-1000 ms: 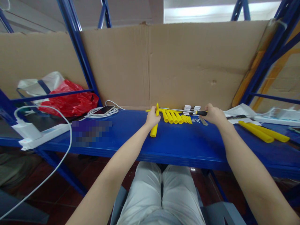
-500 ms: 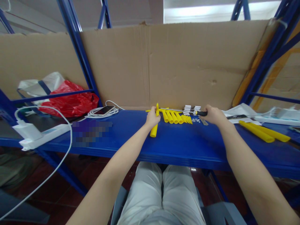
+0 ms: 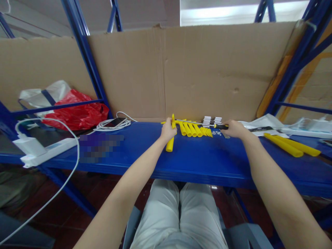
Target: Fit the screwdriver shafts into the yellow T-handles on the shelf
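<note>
My left hand [image 3: 168,130] is closed around a yellow plastic piece with a tube-like handle [image 3: 169,145], its round end pointing towards me. My right hand [image 3: 232,129] grips the black handle of a screwdriver [image 3: 221,127]. The screwdriver's long metal shaft runs leftward, its tip reaching the yellow piece beside my left fingers. Whether the tip sits in a screw is too small to see. Between my hands lies a row of several yellow tubes [image 3: 192,130], with smaller yellow parts [image 3: 206,132] at its right end. Small bits, perhaps screws [image 3: 216,132], lie near my right hand.
Small white-and-black items [image 3: 210,120] stand by the cardboard wall [image 3: 202,72]. Two yellow tubes [image 3: 287,147] and papers [image 3: 267,123] lie on the right of the blue shelf [image 3: 202,162]. A coiled white cable [image 3: 114,125], red bag [image 3: 80,110] and power strip [image 3: 52,152] are at left.
My right hand has turned slightly on the screwdriver handle, its fingers now lying a little differently. My left hand and the yellow piece stay in place.
</note>
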### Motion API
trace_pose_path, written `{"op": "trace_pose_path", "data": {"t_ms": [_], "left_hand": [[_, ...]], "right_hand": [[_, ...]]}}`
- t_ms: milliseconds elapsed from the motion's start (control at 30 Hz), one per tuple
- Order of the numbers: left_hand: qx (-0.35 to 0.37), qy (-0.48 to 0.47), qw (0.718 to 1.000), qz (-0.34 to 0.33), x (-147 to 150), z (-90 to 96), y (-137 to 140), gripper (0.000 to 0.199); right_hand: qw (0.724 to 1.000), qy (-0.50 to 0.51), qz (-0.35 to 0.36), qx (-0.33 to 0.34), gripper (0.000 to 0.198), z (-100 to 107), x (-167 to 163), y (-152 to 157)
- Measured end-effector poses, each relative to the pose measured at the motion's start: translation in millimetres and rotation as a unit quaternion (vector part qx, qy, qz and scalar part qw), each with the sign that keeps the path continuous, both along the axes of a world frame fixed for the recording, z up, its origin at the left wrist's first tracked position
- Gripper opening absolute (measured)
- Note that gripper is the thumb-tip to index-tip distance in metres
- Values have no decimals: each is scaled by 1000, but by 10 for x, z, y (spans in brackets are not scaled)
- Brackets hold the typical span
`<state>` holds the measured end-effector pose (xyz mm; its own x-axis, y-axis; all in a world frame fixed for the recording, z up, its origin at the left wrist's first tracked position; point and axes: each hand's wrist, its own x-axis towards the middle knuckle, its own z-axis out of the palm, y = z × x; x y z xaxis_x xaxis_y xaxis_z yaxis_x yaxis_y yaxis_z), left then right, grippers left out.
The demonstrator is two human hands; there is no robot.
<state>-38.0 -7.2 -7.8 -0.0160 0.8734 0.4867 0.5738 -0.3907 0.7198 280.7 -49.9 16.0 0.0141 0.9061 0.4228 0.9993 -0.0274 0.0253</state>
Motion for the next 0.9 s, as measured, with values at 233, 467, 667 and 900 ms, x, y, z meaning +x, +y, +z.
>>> {"op": "trace_pose_path", "data": {"t_ms": [233,467,667,900], "left_hand": [[1,15,1000,-5,-1,24,-31,41],[8,12,1000,0,-2,5,-16,41],[4,18,1000,-4,-9,-6,3,43],[-4,30,1000,-3,-3,26,-32,38]], "right_hand": [[999,12,-24,17,30,-22,-1,-17],[999,27,-18,-16,27,17,-35,-29],[999,26,-3,21,24,16,7,-19],[998,20,-36,46,31,0,-23,-63]]}}
